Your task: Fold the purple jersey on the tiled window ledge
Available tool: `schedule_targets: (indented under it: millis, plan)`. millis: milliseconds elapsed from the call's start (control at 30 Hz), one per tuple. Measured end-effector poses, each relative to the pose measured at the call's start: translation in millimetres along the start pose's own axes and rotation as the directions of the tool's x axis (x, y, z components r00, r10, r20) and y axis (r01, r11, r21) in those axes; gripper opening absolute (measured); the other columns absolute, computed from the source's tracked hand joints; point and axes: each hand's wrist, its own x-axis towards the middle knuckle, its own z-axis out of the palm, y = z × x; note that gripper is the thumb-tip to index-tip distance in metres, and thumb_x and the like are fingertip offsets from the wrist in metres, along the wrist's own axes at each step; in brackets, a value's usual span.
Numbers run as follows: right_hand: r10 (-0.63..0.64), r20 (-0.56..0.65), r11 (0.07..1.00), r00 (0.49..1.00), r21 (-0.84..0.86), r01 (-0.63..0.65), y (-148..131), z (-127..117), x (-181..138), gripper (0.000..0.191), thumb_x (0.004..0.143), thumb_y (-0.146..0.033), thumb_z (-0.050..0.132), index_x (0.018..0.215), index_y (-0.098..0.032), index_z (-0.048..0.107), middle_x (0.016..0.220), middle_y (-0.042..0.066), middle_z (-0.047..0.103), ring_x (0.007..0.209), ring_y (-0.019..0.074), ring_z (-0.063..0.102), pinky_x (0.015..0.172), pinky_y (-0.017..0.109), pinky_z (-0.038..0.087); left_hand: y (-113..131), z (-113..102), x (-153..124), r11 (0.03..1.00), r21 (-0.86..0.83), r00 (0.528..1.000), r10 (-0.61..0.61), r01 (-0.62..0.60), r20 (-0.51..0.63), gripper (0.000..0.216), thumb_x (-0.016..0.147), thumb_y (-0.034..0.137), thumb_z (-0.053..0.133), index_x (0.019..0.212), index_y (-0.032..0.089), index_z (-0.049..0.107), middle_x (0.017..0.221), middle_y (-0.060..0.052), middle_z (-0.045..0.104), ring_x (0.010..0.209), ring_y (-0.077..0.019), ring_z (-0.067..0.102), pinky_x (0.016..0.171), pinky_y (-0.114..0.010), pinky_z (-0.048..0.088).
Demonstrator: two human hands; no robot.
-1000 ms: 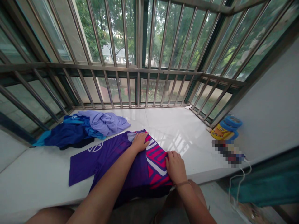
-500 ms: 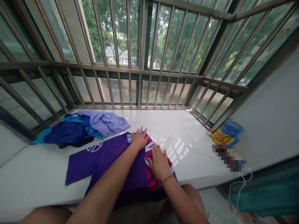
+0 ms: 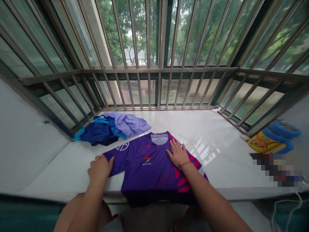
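A purple T-shirt [image 3: 149, 174] with a pink-striped side lies face up, its collar toward the window and its dark lower part hanging over the ledge's front edge. My left hand [image 3: 100, 167] is at the end of the left sleeve, its fingers curled around the hem and the thumb on top of the cloth. On the striped shoulder, just right of the collar, my right hand [image 3: 179, 154] rests flat with fingers stretched out. The fabric under both palms is hidden.
Behind the left sleeve is a heap of crumpled clothes, with a lavender piece [image 3: 131, 124] and a dark blue piece [image 3: 98, 130]. A yellow and blue jug [image 3: 272, 138] stands at the right wall beside a blurred-out item. Metal bars [image 3: 159, 69] enclose the white ledge [image 3: 229, 167].
My left hand has moved from the collar to the left sleeve's end. The right hand has shifted up to the shoulder near the collar. The view has turned left.
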Motion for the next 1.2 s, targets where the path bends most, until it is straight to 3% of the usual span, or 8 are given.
schedule_targets:
  millis: [233, 400, 500, 567, 600, 633, 800, 1200]
  plan:
    - [0.01, -0.005, 0.999, 1.0, -0.042, -0.01, -2.8, -0.3, 0.6, 0.077, 0.112, -0.06, 0.031, 0.176, -0.018, 0.025, 0.182, 0.01, 0.02, 0.17, 0.0286, 0.015, 0.135, 0.061, 0.011, 1.4, -11.6, 15.9, 0.984, -0.18, 0.991, 0.03, -0.007, 0.127, 0.03, 0.105, 0.039, 0.047, 0.106, 0.02, 0.07, 0.106, -0.018, 0.075, 0.103, -0.0363, 0.073, 0.085, -0.043, 0.057]
    - [0.012, 0.006, 0.999, 1.0, -0.049, -0.012, -3.4, -3.3, -0.6, 0.075, 0.112, -0.059, 0.03, 0.175, -0.018, 0.027, 0.183, 0.01, 0.019, 0.17, 0.0278, 0.015, 0.134, 0.06, 0.012, 67.5, -51.9, -8.8, 0.876, -0.416, 0.969, 0.208, -0.246, -0.135, 0.03, 0.11, 0.033, 0.041, 0.12, 0.019, 0.064, 0.104, -0.015, 0.077, 0.097, -0.0321, 0.075, 0.09, -0.043, 0.056]
    - [0.008, -0.001, 0.999, 1.0, -0.054, -0.008, -2.8, -2.3, -0.7, 0.075, 0.113, -0.059, 0.029, 0.175, -0.018, 0.026, 0.182, 0.011, 0.02, 0.17, 0.0279, 0.014, 0.134, 0.059, 0.012, 99.5, -67.3, -59.4, 0.574, -0.486, 0.735, 0.629, -0.659, -0.254, 0.024, 0.107, 0.03, 0.05, 0.119, 0.023, 0.07, 0.115, -0.012, 0.078, 0.114, -0.0296, 0.073, 0.111, -0.046, 0.051]
    - [0.005, -0.006, 0.998, 1.0, -0.061, -0.006, -1.9, -0.2, -0.2, 0.076, 0.112, -0.059, 0.028, 0.176, -0.018, 0.026, 0.182, 0.012, 0.02, 0.17, 0.0282, 0.014, 0.135, 0.059, 0.011, 105.2, -63.9, -93.1, 0.321, -0.528, 0.506, 0.826, -0.786, -0.25, 0.029, 0.106, 0.031, 0.058, 0.133, 0.029, 0.068, 0.128, -0.007, 0.077, 0.123, -0.0267, 0.07, 0.123, -0.047, 0.043]
    - [0.005, -0.008, 0.998, 1.0, -0.064, -0.005, -1.3, 1.0, 0.2, 0.076, 0.112, -0.059, 0.027, 0.176, -0.017, 0.025, 0.182, 0.012, 0.021, 0.17, 0.0282, 0.014, 0.135, 0.059, 0.011, 102.4, -57.9, -105.8, 0.269, -0.545, 0.454, 0.859, -0.794, -0.238, 0.034, 0.105, 0.032, 0.061, 0.138, 0.031, 0.065, 0.132, -0.006, 0.076, 0.125, -0.0263, 0.07, 0.125, -0.048, 0.042]
    - [0.005, -0.01, 0.998, 1.0, -0.067, -0.006, -0.7, 2.1, 0.7, 0.076, 0.112, -0.059, 0.027, 0.176, -0.017, 0.025, 0.182, 0.012, 0.021, 0.17, 0.0282, 0.014, 0.135, 0.059, 0.012, 96.2, -49.5, -114.7, 0.27, -0.559, 0.456, 0.862, -0.784, -0.223, 0.037, 0.104, 0.033, 0.063, 0.141, 0.032, 0.064, 0.134, -0.006, 0.075, 0.126, -0.0268, 0.069, 0.124, -0.049, 0.043]
    - [0.004, -0.019, 0.997, 1.0, -0.083, -0.005, 0.5, 5.0, 2.3, 0.077, 0.112, -0.06, 0.025, 0.176, -0.018, 0.025, 0.183, 0.011, 0.019, 0.169, 0.0288, 0.016, 0.134, 0.06, 0.013, 41.8, -1.2, -107.2, 0.562, -0.575, 0.738, 0.666, -0.595, -0.112, 0.048, 0.095, 0.033, 0.075, 0.142, 0.025, 0.064, 0.135, -0.012, 0.071, 0.125, -0.0332, 0.066, 0.11, -0.051, 0.053]
    - [0.009, 0.001, 0.995, 1.0, -0.096, -0.009, -2.1, 1.8, 2.1, 0.076, 0.112, -0.059, 0.024, 0.176, -0.018, 0.022, 0.183, 0.01, 0.017, 0.169, 0.0282, 0.015, 0.134, 0.06, 0.015, 28.9, 16.7, -64.1, 0.595, -0.577, 0.753, 0.656, -0.56, -0.055, 0.033, 0.099, 0.016, 0.054, 0.122, 0.027, 0.075, 0.114, -0.006, 0.076, 0.111, -0.0251, 0.071, 0.102, -0.038, 0.055]
